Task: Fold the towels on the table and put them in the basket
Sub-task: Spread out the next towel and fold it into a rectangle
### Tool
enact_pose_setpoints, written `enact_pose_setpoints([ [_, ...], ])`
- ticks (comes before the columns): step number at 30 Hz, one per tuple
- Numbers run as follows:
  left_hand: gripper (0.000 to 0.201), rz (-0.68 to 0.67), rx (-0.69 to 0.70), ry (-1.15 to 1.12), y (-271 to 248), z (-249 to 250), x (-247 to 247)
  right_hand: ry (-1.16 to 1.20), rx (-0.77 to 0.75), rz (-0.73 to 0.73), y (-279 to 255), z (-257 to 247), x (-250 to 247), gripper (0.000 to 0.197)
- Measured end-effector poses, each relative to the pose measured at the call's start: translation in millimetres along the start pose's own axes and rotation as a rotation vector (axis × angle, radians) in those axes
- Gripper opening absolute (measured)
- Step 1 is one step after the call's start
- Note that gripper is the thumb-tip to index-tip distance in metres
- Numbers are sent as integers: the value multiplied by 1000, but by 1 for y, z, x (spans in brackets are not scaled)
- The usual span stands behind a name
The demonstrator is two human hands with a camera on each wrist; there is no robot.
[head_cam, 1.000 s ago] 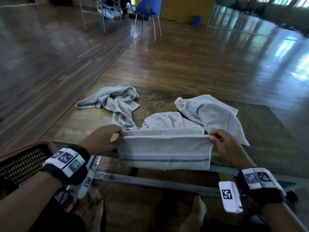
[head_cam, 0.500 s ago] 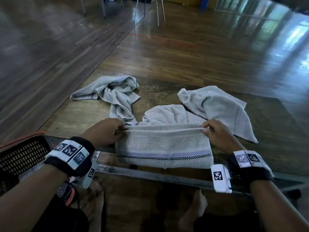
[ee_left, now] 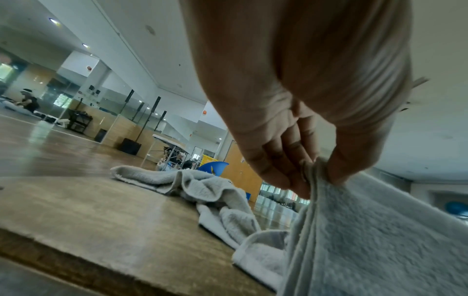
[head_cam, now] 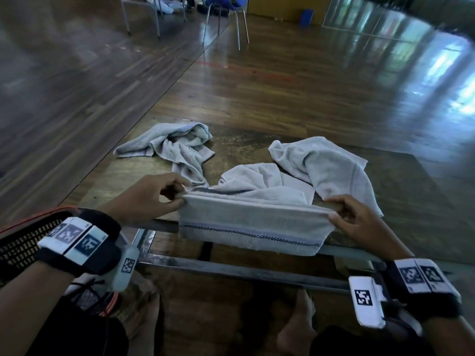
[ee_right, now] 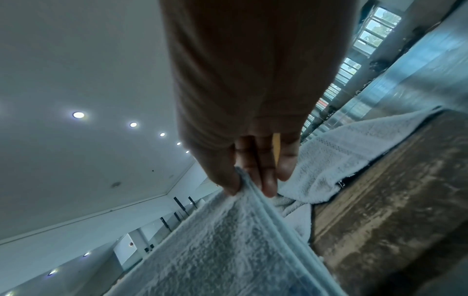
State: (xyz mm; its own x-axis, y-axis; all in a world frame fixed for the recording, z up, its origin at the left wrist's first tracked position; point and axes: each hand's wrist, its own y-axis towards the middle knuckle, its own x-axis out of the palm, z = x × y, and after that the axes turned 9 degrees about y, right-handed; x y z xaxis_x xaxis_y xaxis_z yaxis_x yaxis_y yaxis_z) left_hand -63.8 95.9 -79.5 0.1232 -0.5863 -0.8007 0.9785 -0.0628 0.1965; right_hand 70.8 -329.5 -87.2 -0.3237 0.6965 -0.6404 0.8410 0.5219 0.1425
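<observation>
Pinching both top corners of a striped towel [head_cam: 253, 227], the left hand [head_cam: 146, 199] and right hand [head_cam: 359, 224] stretch it taut over the table [head_cam: 411, 201] edge to square its fold, near the basket [head_cam: 18, 242].

You see the black mesh basket with orange rim [head_cam: 23, 242] cut off by the left edge, its inside hidden.
</observation>
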Motion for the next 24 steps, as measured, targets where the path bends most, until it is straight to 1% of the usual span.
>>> enact_pose_setpoints([
  [1,30,0,24,27,-3,3,0,-19,-1,-11,-8,0,-1,29],
  [2,29,-4,45,51,-7,5,0,-53,-2,-25,-14,1,-1,28],
  [5,27,-7,87,99,-13,12,0,-171,-36,-49,-26,-1,0,17],
  [7,28,37,106,141,-10,20,-1,-198,-20,-35,-24,-10,-1,11],
  [8,28,87,123,170,-7,26,-3,-215,-25,-3,-21,-17,-2,7],
  [9,25,169,150,210,-4,34,-5,-248,-63,61,-17,-24,-5,6],
  [10,22,291,192,259,-1,41,-10,-303,-138,159,-13,-30,-10,8],
  [13,20,787,391,388,5,62,-29,-549,-385,559,-7,-47,-33,25],
  [14,20,916,447,411,6,67,-33,-589,-453,688,-7,-52,-40,25],
  [15,20,996,482,429,7,69,-35,-597,-508,779,-9,-54,-44,22],
  [16,20,1027,490,457,9,68,-33,-602,-543,817,-10,-53,-44,19],
  [17,18,1008,475,504,10,65,-29,-614,-556,797,-10,-48,-41,17],
  [18,15,938,450,561,11,59,-21,-628,-550,723,-11,-41,-36,15],
  [19,12,826,425,611,10,50,-11,-630,-524,614,-10,-31,-30,13],
  [20,12,686,398,644,8,40,2,-620,-484,499,-11,-20,-21,11],
  [22,18,380,344,693,-3,18,32,-630,-409,302,-15,-1,3,19],
  [23,20,253,324,720,-10,8,46,-654,-383,214,-19,7,15,25],
  [24,20,157,303,738,-15,0,57,-680,-357,133,-23,13,26,28],
])
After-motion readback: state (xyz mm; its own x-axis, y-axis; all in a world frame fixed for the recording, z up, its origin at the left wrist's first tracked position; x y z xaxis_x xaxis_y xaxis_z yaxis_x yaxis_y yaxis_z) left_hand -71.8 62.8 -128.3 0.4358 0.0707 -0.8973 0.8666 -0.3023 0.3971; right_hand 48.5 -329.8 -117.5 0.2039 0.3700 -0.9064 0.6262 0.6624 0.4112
